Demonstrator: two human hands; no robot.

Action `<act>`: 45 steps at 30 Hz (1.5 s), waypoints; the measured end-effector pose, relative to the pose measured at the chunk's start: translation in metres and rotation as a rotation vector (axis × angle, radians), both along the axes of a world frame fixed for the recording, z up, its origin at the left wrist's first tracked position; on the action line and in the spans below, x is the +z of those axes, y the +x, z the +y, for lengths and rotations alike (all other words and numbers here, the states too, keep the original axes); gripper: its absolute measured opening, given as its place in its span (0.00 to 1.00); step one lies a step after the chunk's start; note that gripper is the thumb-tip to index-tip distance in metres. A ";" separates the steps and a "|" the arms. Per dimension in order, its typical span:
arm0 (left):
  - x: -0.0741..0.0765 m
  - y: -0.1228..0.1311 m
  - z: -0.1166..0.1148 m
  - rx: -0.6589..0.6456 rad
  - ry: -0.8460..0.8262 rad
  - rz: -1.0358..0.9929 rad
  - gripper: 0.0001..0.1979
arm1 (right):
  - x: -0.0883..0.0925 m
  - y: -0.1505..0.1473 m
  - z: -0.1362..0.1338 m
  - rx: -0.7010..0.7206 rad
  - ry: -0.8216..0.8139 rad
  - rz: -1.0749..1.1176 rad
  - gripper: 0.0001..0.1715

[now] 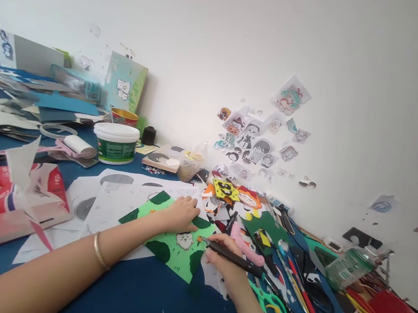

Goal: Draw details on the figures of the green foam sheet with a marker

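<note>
My left hand (182,215) lies over the upper part of a bright green sheet (185,266), its fingers resting on the paper. Dark green patches, a small white character (184,240) and little orange flowers decorate the sheet. In my right hand (227,260) is a slim black pen-shaped tool (234,257), gripped like a pencil. Its tip points at an orange flower near the sheet's right edge; whether it touches cannot be made out. Close to my right wrist lie green-handled scissors (273,302), and a pink glue gun (244,243) lies just beyond that hand.
White printed sheets (110,209) spread left of the green sheet. A red tissue pack (24,206) and a white-lidded tub (115,143) stand further left. Paper scraps, pens (301,287) and cables crowd the right, near a clear bottle (351,267). A wall with cutouts rises behind.
</note>
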State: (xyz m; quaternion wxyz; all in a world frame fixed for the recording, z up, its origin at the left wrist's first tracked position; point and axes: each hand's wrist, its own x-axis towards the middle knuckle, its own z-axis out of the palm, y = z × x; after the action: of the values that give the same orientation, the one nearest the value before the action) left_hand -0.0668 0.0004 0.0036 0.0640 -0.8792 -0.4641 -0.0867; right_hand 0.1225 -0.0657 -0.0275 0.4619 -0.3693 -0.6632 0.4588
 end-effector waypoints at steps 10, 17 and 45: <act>0.003 -0.011 -0.003 -0.108 -0.195 -0.040 0.31 | -0.006 -0.017 -0.008 -0.022 -0.030 -0.223 0.10; -0.007 -0.008 -0.004 -0.125 -0.167 -0.074 0.36 | -0.010 -0.014 -0.006 -0.087 0.118 -0.338 0.14; 0.017 -0.020 -0.028 -0.422 -0.587 -0.201 0.05 | 0.005 0.004 0.003 -0.322 0.208 0.113 0.19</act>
State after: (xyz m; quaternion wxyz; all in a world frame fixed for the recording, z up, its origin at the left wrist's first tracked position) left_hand -0.0863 -0.0272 0.0207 -0.2561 -0.9235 -0.2817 -0.0471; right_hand 0.1261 -0.0630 -0.0228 0.6013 -0.3945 -0.6125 0.3281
